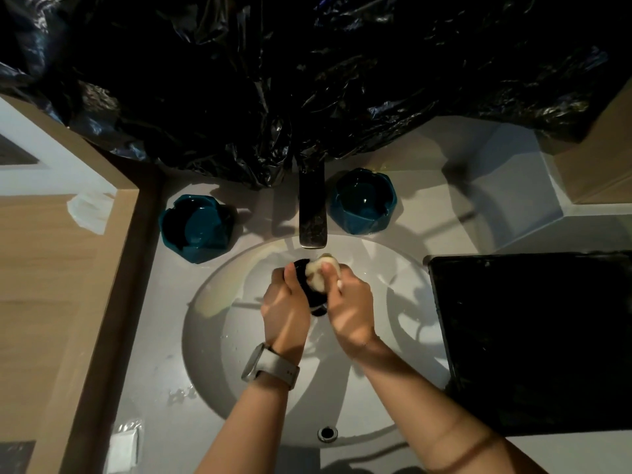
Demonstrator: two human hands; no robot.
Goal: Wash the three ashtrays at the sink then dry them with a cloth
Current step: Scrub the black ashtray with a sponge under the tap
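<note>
Ashtray [309,289], centre frame over the sink [212,319] under the tap [312,213]: left hand [285,302] grips its rim, right hand [352,302] presses a sponge [316,273] in; likely heavy, rigid, breakable, slippery wet.

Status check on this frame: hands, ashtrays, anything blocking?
Left hand grips dark ashtray over basin; right hand presses pale sponge on it. Two teal ashtrays wait beside faucet. Nothing blocking.
</note>
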